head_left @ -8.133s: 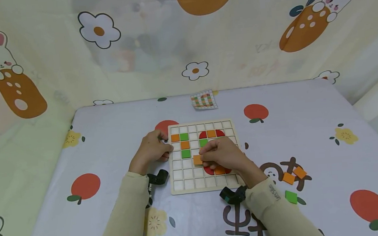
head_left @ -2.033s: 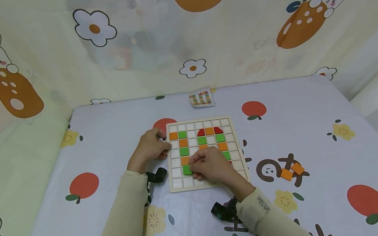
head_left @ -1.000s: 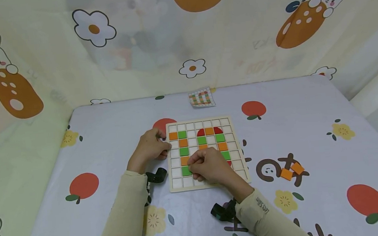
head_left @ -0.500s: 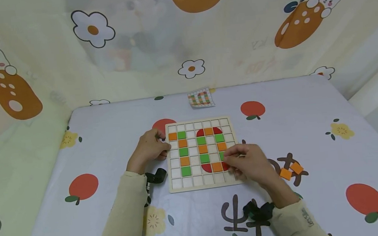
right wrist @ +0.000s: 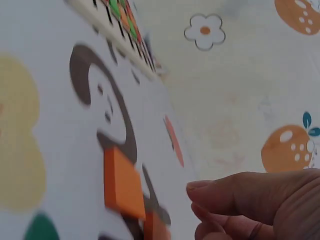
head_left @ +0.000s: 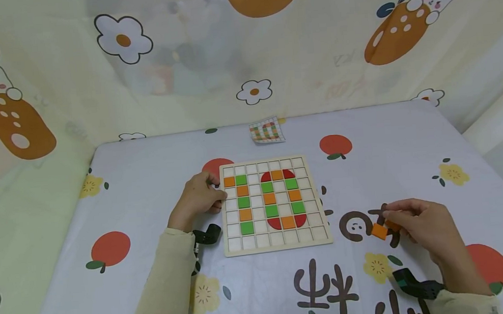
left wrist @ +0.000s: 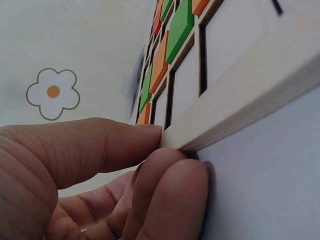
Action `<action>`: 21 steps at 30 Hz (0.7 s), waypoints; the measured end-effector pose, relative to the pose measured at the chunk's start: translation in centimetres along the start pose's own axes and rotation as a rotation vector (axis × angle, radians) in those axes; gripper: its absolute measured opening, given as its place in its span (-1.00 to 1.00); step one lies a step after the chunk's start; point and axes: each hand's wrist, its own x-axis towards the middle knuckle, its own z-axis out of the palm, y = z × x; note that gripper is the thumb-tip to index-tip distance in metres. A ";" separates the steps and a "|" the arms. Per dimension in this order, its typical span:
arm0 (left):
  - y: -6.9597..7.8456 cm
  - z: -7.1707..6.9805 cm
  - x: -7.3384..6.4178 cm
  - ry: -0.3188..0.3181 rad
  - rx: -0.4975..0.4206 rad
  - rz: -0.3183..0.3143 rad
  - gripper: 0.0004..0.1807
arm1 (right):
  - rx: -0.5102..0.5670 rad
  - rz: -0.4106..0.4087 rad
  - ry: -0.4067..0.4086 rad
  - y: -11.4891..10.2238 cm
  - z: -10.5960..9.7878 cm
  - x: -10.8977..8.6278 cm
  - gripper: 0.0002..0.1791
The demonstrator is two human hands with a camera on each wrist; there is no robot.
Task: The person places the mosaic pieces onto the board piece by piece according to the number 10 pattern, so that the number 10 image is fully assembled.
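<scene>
In the head view, a wooden grid board (head_left: 258, 225) lies on the table with orange and green square tiles and red rounded pieces set in some cells. My left hand (head_left: 198, 199) grips its left edge; in the left wrist view the thumb touches the pale rim (left wrist: 240, 107) with fingertips at its side. My right hand (head_left: 427, 227) is over two loose orange tiles to the right of the board. One orange tile (head_left: 379, 231) shows fully, the other is partly behind the fingers. In the right wrist view, thumb and index finger are close together beside the tiles, with nothing visible between them.
A small card (head_left: 267, 130) with a printed grid pattern lies at the table's back edge. The white tablecloth (head_left: 156, 292) is printed with fruit, flowers and brown characters. A patterned curtain (head_left: 202, 97) hangs behind the table. Black wrist cameras sit at both wrists.
A green tile went into the left column under the right fingers. The right hand then left the board and moved right to the orange tiles. The left hand stays at the board's edge.
</scene>
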 end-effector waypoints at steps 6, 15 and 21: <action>0.1 -0.1 0.0 -0.002 -0.001 -0.004 -0.63 | -0.114 0.069 0.002 1.5 -1.1 0.2 -0.37; 0.0 -0.1 -0.1 0.000 -0.010 -0.007 -0.63 | -0.124 0.101 -0.029 1.7 -0.9 0.3 -0.47; 0.0 0.0 0.0 0.001 -0.010 -0.011 -0.63 | -0.028 0.032 -0.036 1.5 -0.5 0.1 -0.55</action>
